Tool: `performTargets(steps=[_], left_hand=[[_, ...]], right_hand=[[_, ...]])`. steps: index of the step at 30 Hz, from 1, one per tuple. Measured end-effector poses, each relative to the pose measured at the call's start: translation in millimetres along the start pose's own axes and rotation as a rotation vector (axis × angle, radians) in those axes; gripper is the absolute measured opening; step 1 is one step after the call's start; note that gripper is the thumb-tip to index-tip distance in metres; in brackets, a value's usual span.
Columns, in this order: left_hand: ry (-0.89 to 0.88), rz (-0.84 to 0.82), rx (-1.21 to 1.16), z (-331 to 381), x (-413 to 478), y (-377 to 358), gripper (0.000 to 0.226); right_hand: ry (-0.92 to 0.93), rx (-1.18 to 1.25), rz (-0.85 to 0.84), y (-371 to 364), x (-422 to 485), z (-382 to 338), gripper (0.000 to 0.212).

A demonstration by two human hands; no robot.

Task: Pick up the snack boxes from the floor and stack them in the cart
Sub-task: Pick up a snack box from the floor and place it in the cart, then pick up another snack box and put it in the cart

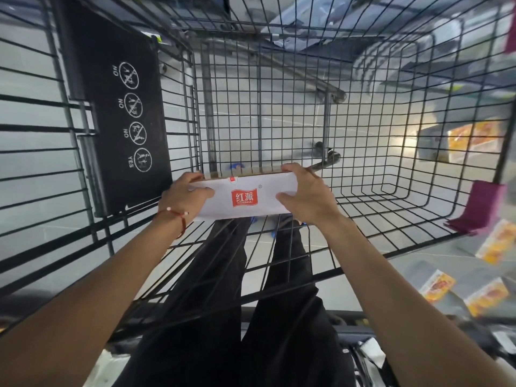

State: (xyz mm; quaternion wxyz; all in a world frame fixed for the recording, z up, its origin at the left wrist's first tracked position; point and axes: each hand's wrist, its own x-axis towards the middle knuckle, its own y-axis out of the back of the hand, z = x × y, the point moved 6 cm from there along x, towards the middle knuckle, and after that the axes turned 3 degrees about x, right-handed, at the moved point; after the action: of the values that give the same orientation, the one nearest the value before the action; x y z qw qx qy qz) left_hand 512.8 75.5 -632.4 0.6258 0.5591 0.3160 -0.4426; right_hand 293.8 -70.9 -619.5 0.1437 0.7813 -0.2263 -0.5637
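A white snack box (245, 198) with a red logo is held inside the wire cart (371, 169), low over its mesh floor near the side closest to me. My left hand (185, 198) grips the box's left end, thumb on top and fingers wrapped round the far edge. My right hand (305, 196) grips the right end the same way. Several orange and white snack boxes (437, 284) lie on the floor to the right of the cart. Another box (472, 138) shows through the cart's right wall.
The cart's black child-seat flap (120, 118) with warning icons hangs at the left. Magenta tags (480, 208) are clipped on the cart's right rim. My legs in black trousers show through the mesh below. Grey tiled floor surrounds the cart.
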Motion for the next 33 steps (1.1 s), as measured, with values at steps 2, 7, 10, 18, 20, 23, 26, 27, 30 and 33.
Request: performTargets(steps=[2,7,10,18,20,23,26,27,30,33], left_hand=[[0.016,0.029,-0.029,-5.8,-2.5,1.2,0.066],[0.039,0.031,-0.014,-6.8,1.8,-2.1,0.059],[0.106,-0.021,-0.097,-7.9,12.9,-6.1,0.052],[0.054,0.0,-0.124,5.1,-15.9,-2.7,0.048],[0.006,0.009,-0.118,15.6,-32.1,-0.8,0.047],[-0.093,0.022,-0.082,37.4,-62.6,-0.1,0.042],[-0.178,0.008,-0.072,62.5,-95.4,-6.7,0.036],[-0.212,0.005,-0.072,71.5,-107.1,-10.7,0.034],[-0.333,0.0,-0.068,96.6,-145.0,-26.3,0.027],[-0.428,-0.044,-0.066,119.8,-183.9,-46.5,0.021]], right_hand=[[0.007,-0.015,-0.012,1.2,0.0,-0.7,0.062],[0.023,-0.041,-0.046,2.1,-0.9,0.3,0.068],[0.029,-0.058,-0.084,0.7,-1.6,-1.6,0.075],[0.015,0.232,-0.069,5.6,-28.8,-7.7,0.068],[0.012,0.307,-0.035,11.9,-43.2,-6.6,0.062],[0.055,0.443,0.044,27.3,-69.9,-4.5,0.05],[0.129,0.622,0.178,48.8,-101.1,1.9,0.036],[0.145,0.68,0.22,55.8,-111.5,6.8,0.033],[0.173,0.816,0.333,76.1,-142.5,30.1,0.03],[0.18,0.898,0.43,93.6,-175.2,64.1,0.029]])
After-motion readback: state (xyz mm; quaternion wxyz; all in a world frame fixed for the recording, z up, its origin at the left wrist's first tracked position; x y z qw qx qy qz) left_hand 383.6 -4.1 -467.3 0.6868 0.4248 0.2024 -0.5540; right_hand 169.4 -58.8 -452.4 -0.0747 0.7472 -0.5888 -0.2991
